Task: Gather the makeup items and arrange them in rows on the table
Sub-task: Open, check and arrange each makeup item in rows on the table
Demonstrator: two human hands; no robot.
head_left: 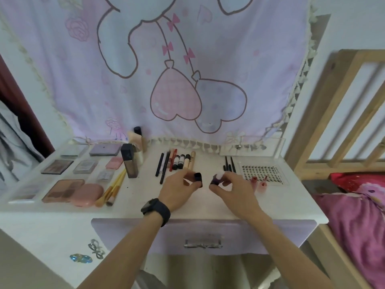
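While most of the makeup already lies in order, two pieces are not yet placed: a small dark bottle [198, 178], pinched between thumb and fingers of the left hand [179, 188], and a small purple item with a white top [215, 180], held by the curled fingers of the right hand [233, 186]. Both are near each other, low over the middle of the white table [208, 207]. I cannot tell if they are two parts of one product. Behind them, the pencils and tubes [175, 161] make a row, with the thin black pens [229, 164], the lash tray [261, 172] and two pink tubes [259, 183] to the right. On the left are a tall foundation bottle [129, 161], the brushes [113, 188] and the palettes [62, 189] in rows. I judge the task almost finished
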